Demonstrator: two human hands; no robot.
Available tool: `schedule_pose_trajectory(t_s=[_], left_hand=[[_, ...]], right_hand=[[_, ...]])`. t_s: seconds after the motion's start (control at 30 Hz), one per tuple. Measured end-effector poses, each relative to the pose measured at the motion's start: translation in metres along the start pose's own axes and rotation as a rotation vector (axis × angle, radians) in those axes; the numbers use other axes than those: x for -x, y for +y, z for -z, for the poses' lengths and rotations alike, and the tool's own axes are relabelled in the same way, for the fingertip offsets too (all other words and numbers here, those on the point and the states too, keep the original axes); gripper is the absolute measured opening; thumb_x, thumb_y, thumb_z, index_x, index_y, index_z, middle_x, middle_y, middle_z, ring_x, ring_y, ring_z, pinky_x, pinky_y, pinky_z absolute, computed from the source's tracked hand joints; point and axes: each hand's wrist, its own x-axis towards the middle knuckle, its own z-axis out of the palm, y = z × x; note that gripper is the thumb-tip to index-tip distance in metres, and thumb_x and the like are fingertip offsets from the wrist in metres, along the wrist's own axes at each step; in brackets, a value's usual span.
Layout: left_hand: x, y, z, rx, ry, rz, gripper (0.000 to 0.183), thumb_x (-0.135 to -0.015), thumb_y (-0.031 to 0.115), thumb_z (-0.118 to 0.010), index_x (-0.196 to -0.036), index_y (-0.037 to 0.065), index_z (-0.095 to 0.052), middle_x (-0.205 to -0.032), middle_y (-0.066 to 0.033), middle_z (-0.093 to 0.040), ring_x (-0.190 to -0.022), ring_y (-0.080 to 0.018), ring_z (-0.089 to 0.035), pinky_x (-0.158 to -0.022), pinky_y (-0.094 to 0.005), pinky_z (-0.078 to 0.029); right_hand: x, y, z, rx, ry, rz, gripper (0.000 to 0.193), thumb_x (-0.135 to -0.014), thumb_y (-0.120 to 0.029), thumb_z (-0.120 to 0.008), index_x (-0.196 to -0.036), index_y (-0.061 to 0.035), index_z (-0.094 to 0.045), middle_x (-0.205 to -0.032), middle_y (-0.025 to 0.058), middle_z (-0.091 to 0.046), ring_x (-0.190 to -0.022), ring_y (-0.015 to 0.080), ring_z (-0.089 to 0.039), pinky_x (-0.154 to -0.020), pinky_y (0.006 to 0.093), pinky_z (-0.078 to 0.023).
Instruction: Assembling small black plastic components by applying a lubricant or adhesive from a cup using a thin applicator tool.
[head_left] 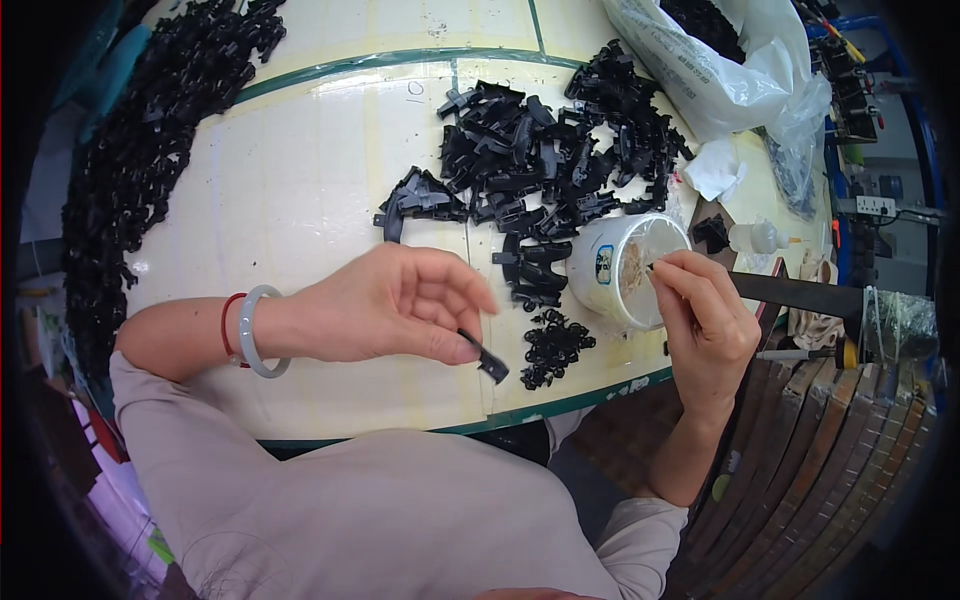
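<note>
My left hand (410,305) is closed on a small black plastic part (487,360), pinched at the thumb, with one end sticking out toward me. At the mouth of a white tub (597,265) lying tilted, my right hand (705,320) has its thumb and fingers pressed together. A tiny dark tip shows at those fingertips, too small to name. Inside the tub is some tan, stringy-looking material (634,270). Between my hands lies a small heap of little black pieces (556,350). Larger black plastic parts (520,150) are piled beyond the tub.
A long heap of black parts (130,160) lines the table's left side. At the back right is a white plastic bag (700,85) with black parts inside. A crumpled white tissue (715,170), a small bottle (758,237) and a dark flat bar (800,292) lie right of the tub.
</note>
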Motion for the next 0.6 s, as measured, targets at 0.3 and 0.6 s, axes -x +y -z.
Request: schedule_pose_trajectory(t_s=[0.3,0.6], left_hand=[[-0.004,-0.011,-0.005,-0.005,-0.078,0.015,0.018,-0.088,0.01,-0.059,-0.103,0.0,-0.062,-0.103,-0.0052,-0.061,-0.092,-0.0091,-0.056,-0.079,-0.0218,-0.047],[-0.012,0.011,-0.016,-0.248,0.03,-0.084,0.018,-0.089,0.013,-0.059,-0.099,-0.002,-0.062,-0.088,-0.0043,-0.063,-0.076,-0.0069,-0.056,-0.068,-0.0207,-0.046]], right_hand=[[0.001,-0.002,0.003,-0.09,0.028,-0.044,0.015,-0.071,0.008,-0.068,-0.084,0.0015,-0.066,-0.085,0.0099,-0.065,-0.067,0.0147,-0.062,-0.055,0.0231,-0.048],[0.03,-0.02,-0.004,-0.666,0.266,-0.3,0.02,-0.068,0.014,-0.068,-0.085,0.0035,-0.068,-0.088,0.0131,-0.066,-0.075,0.0103,-0.059,-0.061,0.0169,-0.044]])
